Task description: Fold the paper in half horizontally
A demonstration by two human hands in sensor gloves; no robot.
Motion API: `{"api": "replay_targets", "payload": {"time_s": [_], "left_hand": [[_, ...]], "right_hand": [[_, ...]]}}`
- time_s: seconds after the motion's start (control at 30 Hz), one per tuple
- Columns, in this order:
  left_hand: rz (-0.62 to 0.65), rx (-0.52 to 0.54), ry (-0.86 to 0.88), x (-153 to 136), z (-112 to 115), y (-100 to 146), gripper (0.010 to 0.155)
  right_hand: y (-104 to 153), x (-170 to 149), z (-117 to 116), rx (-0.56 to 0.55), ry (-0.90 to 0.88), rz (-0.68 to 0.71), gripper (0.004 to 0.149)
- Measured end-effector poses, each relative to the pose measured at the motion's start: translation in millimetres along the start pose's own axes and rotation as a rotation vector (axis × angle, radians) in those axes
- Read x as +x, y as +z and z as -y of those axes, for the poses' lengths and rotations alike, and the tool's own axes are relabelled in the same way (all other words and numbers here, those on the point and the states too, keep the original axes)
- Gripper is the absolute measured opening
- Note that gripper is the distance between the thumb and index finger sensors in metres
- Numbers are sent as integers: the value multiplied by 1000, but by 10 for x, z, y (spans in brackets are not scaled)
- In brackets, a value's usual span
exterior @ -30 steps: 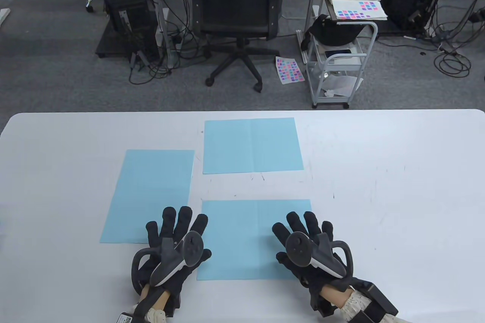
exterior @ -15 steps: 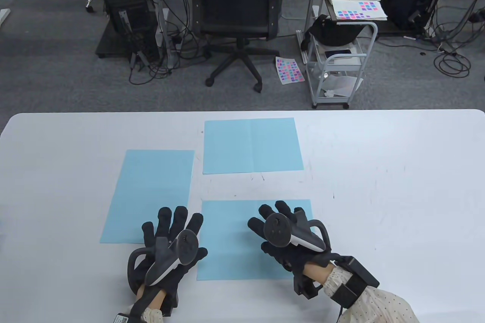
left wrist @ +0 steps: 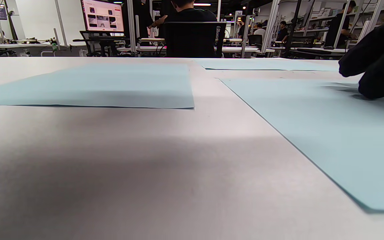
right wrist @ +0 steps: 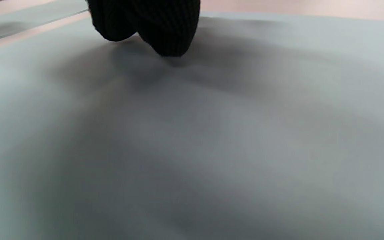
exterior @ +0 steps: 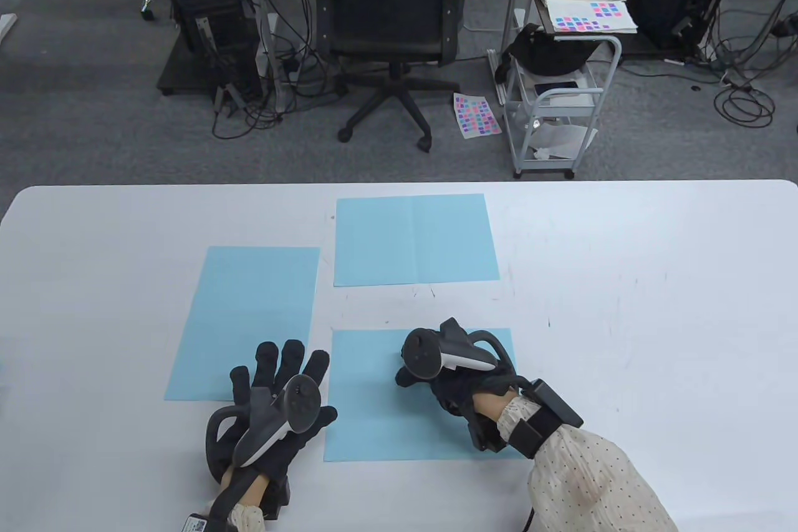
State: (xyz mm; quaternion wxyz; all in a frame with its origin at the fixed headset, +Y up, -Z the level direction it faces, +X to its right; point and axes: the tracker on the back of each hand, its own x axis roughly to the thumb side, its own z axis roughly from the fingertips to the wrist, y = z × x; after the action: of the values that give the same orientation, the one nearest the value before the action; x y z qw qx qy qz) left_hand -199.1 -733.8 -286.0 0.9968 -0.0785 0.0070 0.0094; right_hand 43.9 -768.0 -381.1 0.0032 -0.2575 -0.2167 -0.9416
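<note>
right hand (exterior: 458, 379) moved inward, curled, touching near paper (exterior: 374, 420) | left hand (exterior: 277, 401) flat, released

The flat light-blue rectangular paper sheet (exterior: 374, 407) lies unfolded on the white surface (exterior: 654, 338) at its near middle, long side running left to right, with a faint vertical crease down its centre. Two more light-blue sheets lie apart from it, one upright (exterior: 249, 320) just to its left, one (exterior: 416, 240) beyond it.

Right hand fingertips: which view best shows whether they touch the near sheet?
Right wrist view: the fingertips meet the near sheet. Left wrist view shows them side-on; in table view the tracker hides them.
</note>
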Motion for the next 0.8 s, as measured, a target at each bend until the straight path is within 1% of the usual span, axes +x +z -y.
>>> {"api": "replay_targets", "payload": {"time_s": [0.1, 0.17, 0.27, 0.43, 0.8], "left_hand": [[-1, -4, 0, -3, -3, 0, 83], [-2, -6, 1, -7, -4, 1, 83], [-4, -6, 2, -12, -5, 0, 83], [-4, -7, 3, -15, -3, -4, 83], [-3, -13, 3, -14, -3, -4, 83]], "right_hand": [[-41, -30, -7, 18, -43, 10, 62], [-50, -55, -9, 47, -54, 2, 63], [-49, -73, -19, 58, -59, -6, 63], [-23, -150, -23, 81, -67, -57, 63], [53, -300, -58, 64, -80, -150, 63]]}}
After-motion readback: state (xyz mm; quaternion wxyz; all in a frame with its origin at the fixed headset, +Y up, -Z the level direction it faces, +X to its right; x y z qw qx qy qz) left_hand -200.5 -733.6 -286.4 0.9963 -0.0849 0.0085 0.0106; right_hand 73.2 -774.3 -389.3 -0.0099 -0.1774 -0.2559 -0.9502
